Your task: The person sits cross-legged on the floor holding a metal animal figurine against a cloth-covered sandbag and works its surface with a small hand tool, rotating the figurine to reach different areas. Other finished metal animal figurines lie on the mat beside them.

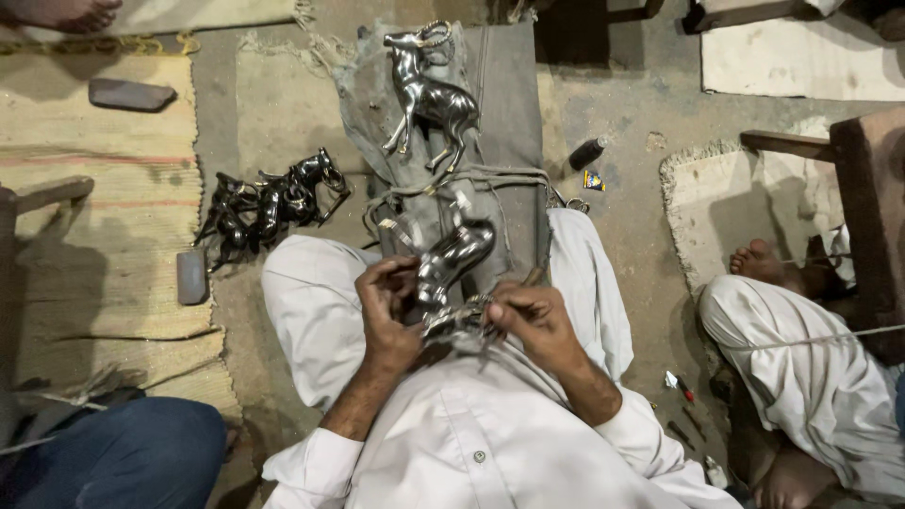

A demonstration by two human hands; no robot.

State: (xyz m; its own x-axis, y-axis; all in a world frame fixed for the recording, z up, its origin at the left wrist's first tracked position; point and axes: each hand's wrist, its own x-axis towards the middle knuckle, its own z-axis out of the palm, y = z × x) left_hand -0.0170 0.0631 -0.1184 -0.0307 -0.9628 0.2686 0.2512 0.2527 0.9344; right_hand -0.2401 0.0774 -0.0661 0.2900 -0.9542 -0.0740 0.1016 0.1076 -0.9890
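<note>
I sit on the floor in white clothes with a shiny metal animal figurine (454, 256) across my lap. My left hand (388, 306) grips the figurine at its middle. My right hand (535, 319) holds its lower end, fingers pinched near the horned head, maybe around a thin tool; I cannot tell. A finished metal horned animal figurine (429, 94) lies on the grey cloth (509, 85) in front of me. A heap of dark metal figurines (269, 203) lies on the floor to the left.
Woven mats (94, 236) cover the floor at left, with two flat grey stones (130, 94) (191, 275). Another person's leg in white cloth and bare foot (759, 262) are at right beside a wooden frame (863, 179). A knee in blue trousers (132, 452) is at bottom left.
</note>
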